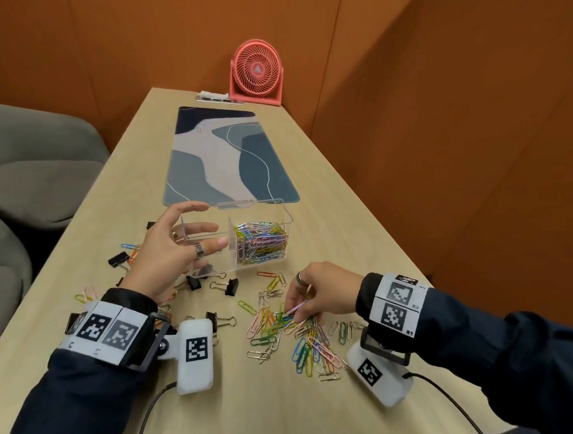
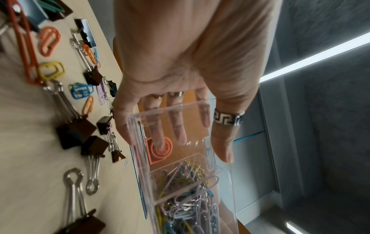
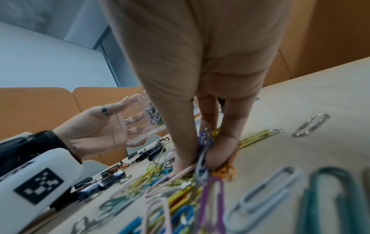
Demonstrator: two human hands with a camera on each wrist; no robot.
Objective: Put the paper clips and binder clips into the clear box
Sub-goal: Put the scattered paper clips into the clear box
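Our left hand [image 1: 177, 252] grips the clear, slippery acrylic box [image 1: 246, 240] by its walls; beside it, our right-hand fingers [image 1: 300, 310] pinch light, tangle-prone coloured wire paper clips [image 1: 294, 329].

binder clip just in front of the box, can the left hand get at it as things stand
Probably not straight away: the left hand holds the clear box off the table, so it is occupied. The binder clip itself lies uncovered below.

Orange walls [image 1: 438, 92], grey sofa [image 1: 27, 170] beside wooden table [image 1: 326, 188].
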